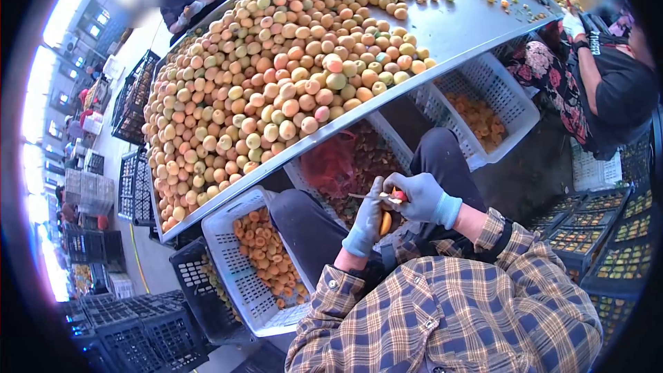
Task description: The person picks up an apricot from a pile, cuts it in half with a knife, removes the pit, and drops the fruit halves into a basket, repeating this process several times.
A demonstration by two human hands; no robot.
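Fruit-heaped table (449, 34), right fingers (396, 182) closed around a red-handled knife (399, 195), left fingers (375, 202) curled against orange fruit (385, 224).

Blk crates (148, 331) sit stacked lower L, w/ a co-worker (589, 76) (dark top (625, 97)) upper R.

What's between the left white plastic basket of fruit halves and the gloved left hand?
Head view: a dark-trousered leg lies between the basket and left hand.
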